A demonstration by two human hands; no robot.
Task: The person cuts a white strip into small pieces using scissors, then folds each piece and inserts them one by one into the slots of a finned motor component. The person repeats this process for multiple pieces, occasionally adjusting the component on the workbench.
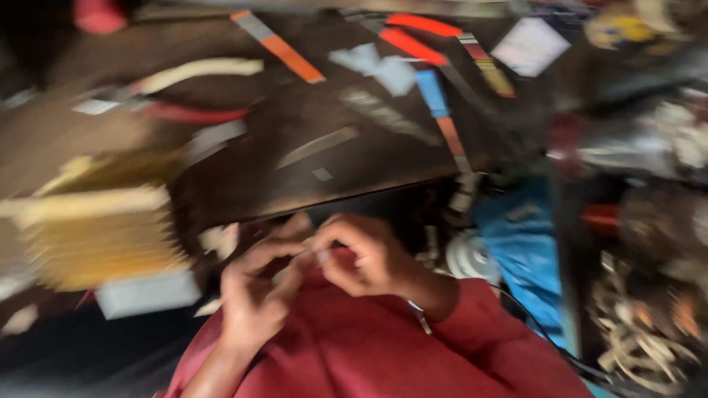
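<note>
Left hand [254, 295] and right hand [365, 254] pinch something small — blurred — over red cloth [354, 346].

Two hands are showing at the lower middle of the frame: the left hand [254, 298] and the right hand [365, 258], fingertips meeting over a red cloth [354, 346]. One dark counter [243, 177] is filling the upper half. One yellow stack [96, 236] is sitting at the left edge, with one pale block [147, 293] below it. One blue cloth [523, 250] is lying at the right, beside one white round thing [468, 254]. One white square sheet [529, 46] is lying at the upper right. The coloured strips, orange, red and blue, are numbering roughly seven across the top, though blur is making an exact count impossible.
</note>
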